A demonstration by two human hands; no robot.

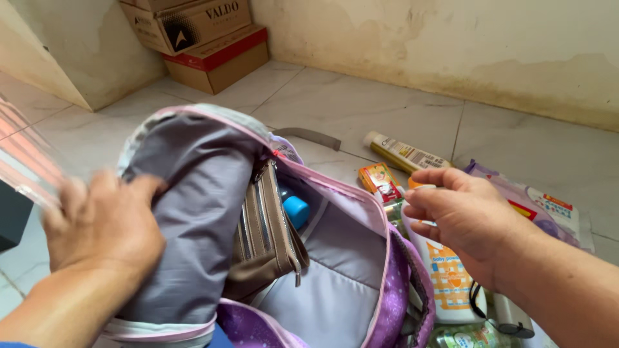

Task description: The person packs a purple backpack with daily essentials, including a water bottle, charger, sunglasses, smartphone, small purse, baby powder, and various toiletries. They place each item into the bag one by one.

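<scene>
On the tiled floor (361,106) in the head view, my purple backpack (361,270) lies unzipped, holding a tan pouch (267,241) and a blue-capped bottle (296,211). My left hand (103,222) presses the grey flap, its fingers clamped on a blurred clear packet (26,164). My right hand (461,216) has its fingers closed round the top of a white lotion bottle (445,280) just beside the bag.

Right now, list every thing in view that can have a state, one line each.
backpack: unzipped, gaping open.
brown pouch: standing inside the backpack, zipped.
blue-capped bottle: inside the backpack, capped.
left hand: on the backpack's grey flap, gripping a blurred clear packet.
right hand: fingers closed round the white bottle's top.
white bottle: upright beside the backpack.
yellow tube: lying flat on the floor, capped.
</scene>
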